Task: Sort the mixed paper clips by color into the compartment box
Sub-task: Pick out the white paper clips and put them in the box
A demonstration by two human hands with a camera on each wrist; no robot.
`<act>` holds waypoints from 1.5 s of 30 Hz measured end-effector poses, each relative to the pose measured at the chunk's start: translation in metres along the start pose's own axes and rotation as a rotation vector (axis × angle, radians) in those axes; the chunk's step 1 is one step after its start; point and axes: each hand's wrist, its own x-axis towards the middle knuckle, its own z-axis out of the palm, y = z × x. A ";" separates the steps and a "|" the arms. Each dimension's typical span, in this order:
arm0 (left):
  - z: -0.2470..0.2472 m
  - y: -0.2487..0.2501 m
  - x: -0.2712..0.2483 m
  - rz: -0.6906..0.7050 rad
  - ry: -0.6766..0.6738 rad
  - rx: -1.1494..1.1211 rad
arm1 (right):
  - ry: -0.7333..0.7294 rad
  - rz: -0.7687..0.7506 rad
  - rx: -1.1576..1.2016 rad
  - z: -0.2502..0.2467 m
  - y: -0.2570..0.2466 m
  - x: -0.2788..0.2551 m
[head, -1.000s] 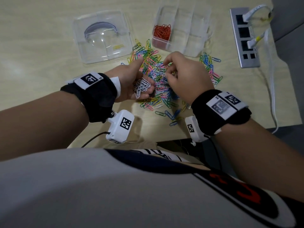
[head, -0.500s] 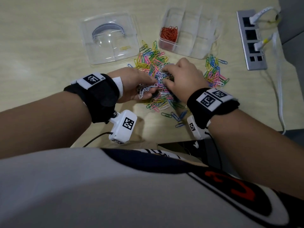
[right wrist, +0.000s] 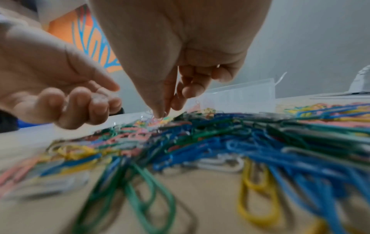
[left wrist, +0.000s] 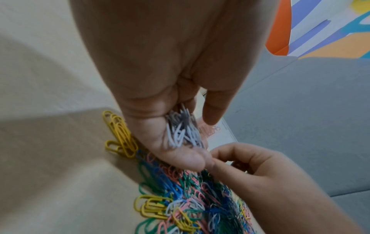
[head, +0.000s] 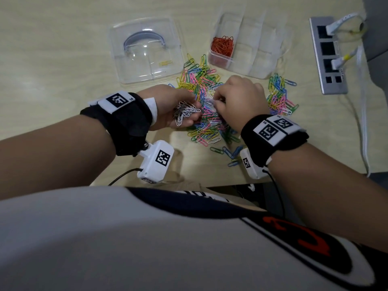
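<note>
The heap of mixed coloured wire paper clips [head: 206,106] lies on the pale wooden counter [head: 52,70], just in front of the clear plastic compartment box [head: 255,49], where one compartment holds orange clips [head: 223,46]. Step in hand: collecting white clips. The left hand [head: 168,108] cups a white bunch [head: 185,112]. The right hand [head: 239,101] has its grip pinched down in the heap; whether it holds a clip cannot be told. Next move, likely: drop that clip into the left palm, then empty the bunch into a free compartment.
</note>
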 end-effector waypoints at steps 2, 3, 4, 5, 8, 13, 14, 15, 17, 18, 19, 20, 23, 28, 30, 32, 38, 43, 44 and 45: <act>0.000 0.001 0.002 -0.010 0.005 -0.008 | 0.033 0.008 0.094 -0.007 0.002 -0.002; 0.001 0.001 0.003 -0.011 0.008 -0.014 | 0.046 -0.005 0.162 -0.010 0.000 -0.004; 0.002 0.002 0.004 -0.008 0.008 -0.023 | 0.050 -0.031 0.230 -0.013 -0.003 -0.005; 0.003 0.002 0.004 -0.003 0.003 -0.040 | 0.043 -0.066 0.282 -0.015 -0.008 -0.007; 0.006 0.003 0.006 0.007 -0.006 -0.097 | 0.031 -0.117 0.361 -0.014 -0.019 -0.009; 0.004 0.003 0.004 0.011 -0.006 -0.098 | 0.005 0.017 0.235 -0.007 -0.007 0.005; 0.003 0.003 0.003 0.006 -0.012 -0.098 | -0.065 0.010 0.141 -0.005 -0.004 0.007; 0.002 0.004 0.003 0.000 -0.018 -0.103 | -0.116 -0.007 0.064 -0.003 -0.004 0.008; 0.001 0.006 0.003 -0.012 -0.024 -0.113 | -0.128 -0.028 -0.011 0.000 -0.003 0.010; 0.000 0.007 0.003 -0.016 -0.018 -0.113 | -0.113 -0.031 -0.024 0.001 -0.003 0.011; 0.000 0.007 0.003 -0.020 -0.008 -0.112 | -0.097 -0.028 -0.025 0.002 -0.003 0.011; -0.001 0.008 0.004 -0.022 0.001 -0.110 | -0.087 -0.015 -0.010 0.001 -0.001 0.011; -0.003 0.007 0.006 -0.028 0.013 -0.098 | -0.066 0.030 0.132 -0.004 0.004 0.009; 0.000 0.007 0.008 -0.033 0.021 -0.089 | 0.009 0.077 0.469 -0.011 0.009 0.003; 0.002 0.007 0.009 -0.027 0.020 -0.091 | 0.025 0.068 0.598 -0.013 0.005 0.001; 0.005 0.007 0.009 -0.017 0.019 -0.099 | 0.014 0.045 0.693 -0.014 -0.001 0.000; 0.009 0.005 0.008 0.009 -0.002 -0.160 | 0.007 0.004 0.735 -0.011 -0.012 0.001; 0.005 0.005 0.005 -0.002 -0.006 -0.149 | 0.058 0.017 0.703 -0.014 -0.010 0.001; 0.005 0.006 0.004 -0.007 -0.002 -0.138 | 0.096 0.043 0.673 -0.015 -0.008 0.002; 0.004 0.006 0.004 -0.007 0.002 -0.126 | 0.122 0.078 0.625 -0.015 -0.005 0.004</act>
